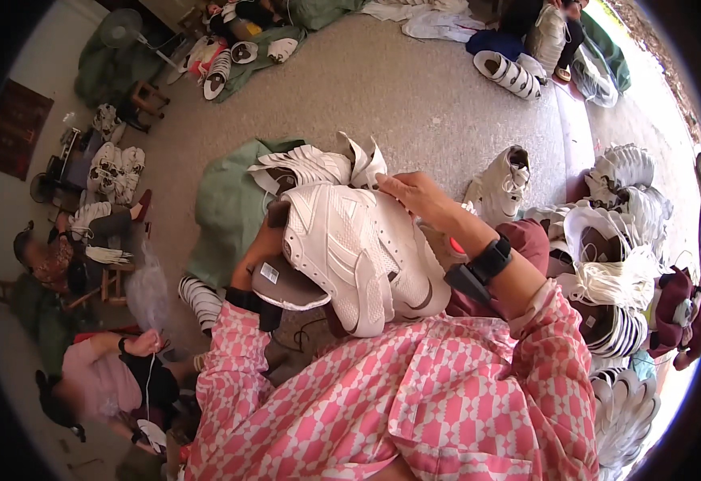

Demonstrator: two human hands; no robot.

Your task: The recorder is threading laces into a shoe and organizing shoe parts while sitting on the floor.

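Floor [318, 100] beyond, pale shoe uppers [338, 248] between left hand [265, 243] and right hand [424, 197]

Pink-and-white patterned shirt [463, 393], matching sleeves [555, 345], black wrist straps [492, 258], maroon trousers [528, 243]

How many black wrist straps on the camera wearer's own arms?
2: the left strap, just below the pink-and-white sleeve's open end on that wrist's hand side, and the right strap, across the other wrist. More could be hidden under the sleeves.
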